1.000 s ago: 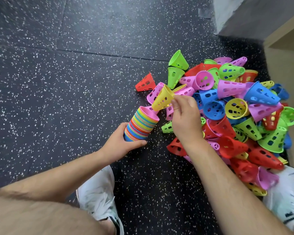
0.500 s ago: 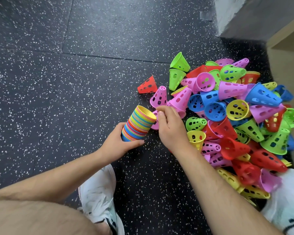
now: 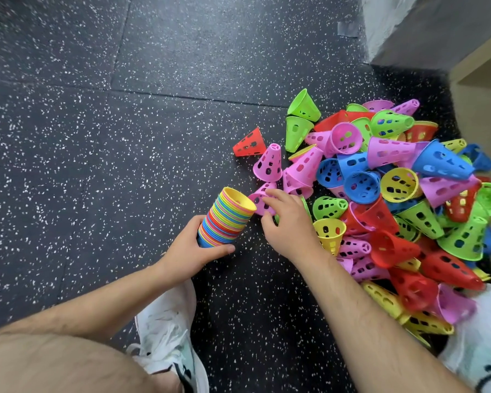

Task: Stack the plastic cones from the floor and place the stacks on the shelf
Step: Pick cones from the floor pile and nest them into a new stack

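Multicoloured stack of nested cones (image 3: 227,217) tilted low over the floor (image 3: 125,165), yellow open mouth aimed at the loose pile (image 3: 394,194), probably so the next one slots straight in. Left hand (image 3: 193,251) wraps its narrow end, fingers curled round, thumb underneath, steadying it. Right hand (image 3: 289,225) just beside the mouth, fingertips and thumb pinching a pink cone (image 3: 260,198) at the pile's near edge: closest piece, shortest carry. Most cones unstacked, heaped toward the floor's right edge by a wooden unit (image 3: 482,109), likely the shelf. White shoe (image 3: 167,336) below.
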`<state>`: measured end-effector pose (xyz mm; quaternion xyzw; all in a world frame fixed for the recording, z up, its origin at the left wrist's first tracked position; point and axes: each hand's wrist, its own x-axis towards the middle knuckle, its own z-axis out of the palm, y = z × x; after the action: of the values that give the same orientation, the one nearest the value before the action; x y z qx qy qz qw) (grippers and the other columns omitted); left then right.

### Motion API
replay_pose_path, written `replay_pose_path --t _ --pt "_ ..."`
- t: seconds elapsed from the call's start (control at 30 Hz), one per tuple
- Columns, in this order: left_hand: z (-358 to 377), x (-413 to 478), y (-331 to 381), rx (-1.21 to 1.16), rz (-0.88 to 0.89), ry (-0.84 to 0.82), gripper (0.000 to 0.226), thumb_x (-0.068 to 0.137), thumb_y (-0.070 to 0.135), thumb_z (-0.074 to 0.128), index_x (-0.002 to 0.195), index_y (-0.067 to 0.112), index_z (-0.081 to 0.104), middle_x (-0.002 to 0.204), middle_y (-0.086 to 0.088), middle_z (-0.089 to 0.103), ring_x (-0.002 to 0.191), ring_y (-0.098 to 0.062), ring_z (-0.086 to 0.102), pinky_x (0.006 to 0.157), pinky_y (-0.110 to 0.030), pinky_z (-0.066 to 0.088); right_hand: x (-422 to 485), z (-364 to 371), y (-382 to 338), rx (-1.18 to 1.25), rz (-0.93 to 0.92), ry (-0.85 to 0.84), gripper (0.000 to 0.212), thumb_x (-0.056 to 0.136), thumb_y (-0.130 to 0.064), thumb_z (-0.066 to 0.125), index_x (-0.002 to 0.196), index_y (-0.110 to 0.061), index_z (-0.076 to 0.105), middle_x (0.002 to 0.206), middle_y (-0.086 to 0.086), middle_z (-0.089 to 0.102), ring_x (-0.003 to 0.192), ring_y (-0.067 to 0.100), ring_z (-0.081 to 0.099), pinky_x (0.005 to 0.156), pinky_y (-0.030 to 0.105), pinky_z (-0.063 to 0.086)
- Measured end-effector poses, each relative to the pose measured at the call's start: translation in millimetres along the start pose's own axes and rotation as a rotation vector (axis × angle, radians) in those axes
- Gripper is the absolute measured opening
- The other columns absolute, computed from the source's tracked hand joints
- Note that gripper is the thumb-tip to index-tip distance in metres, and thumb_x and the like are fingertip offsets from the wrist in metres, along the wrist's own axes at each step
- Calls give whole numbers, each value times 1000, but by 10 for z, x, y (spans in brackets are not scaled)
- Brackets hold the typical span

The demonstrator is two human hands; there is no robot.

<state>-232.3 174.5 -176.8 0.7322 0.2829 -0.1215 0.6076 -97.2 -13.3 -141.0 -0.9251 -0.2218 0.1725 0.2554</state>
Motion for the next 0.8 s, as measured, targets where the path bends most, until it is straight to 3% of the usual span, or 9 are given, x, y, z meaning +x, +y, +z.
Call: replay_pose_path --t 0.1,0.23,0.33,0.47,0.6,0.8 --pt "-4 -5 10 9 4 -8 65 69 31 95 122 26 57 107 3 71 90 1 69 78 -13 51 28 -56 15 6 23 36 46 95 -15 53 141 -9 54 146 -2 47 133 16 38 110 15 18" --pt "29 3 56 28 3 -13 65 72 25 94 124 22 56 107 3 71 86 6 67 75 -10 49 41 -225 28 101 66 112 53 92 -9 55 144 -7 45 135 4 44 129 17 40 112 22 28" --pt "92 31 122 46 6 -23 64 73 27 94 124 22 56 106 5 71 84 8 66 73 -7 48 38 -370 84 138 62 185 50 89 -11 63 137 -8 50 129 3 45 123 17 46 110 24 33" --pt "211 82 240 56 26 -37 64 73 24 94 124 18 56 105 3 70 80 10 65 72 -7 47 29 -496 188 170 -6 317 24 94 -19 65 116 -9 63 111 2 53 102 23 58 95 42 49" --pt "309 111 343 67 49 -43 63 74 21 93 125 18 55 106 3 70 80 11 65 71 -4 45 -30 -558 281 146 -22 422 12 97 -18 60 103 -10 67 98 4 57 93 23 55 84 40 48" --pt "400 143 411 85 57 -67 65 74 22 93 125 18 54 107 2 69 82 11 65 71 -5 47 -103 -641 392 159 32 533 16 100 -19 55 104 -11 67 95 2 60 91 24 55 79 38 46"
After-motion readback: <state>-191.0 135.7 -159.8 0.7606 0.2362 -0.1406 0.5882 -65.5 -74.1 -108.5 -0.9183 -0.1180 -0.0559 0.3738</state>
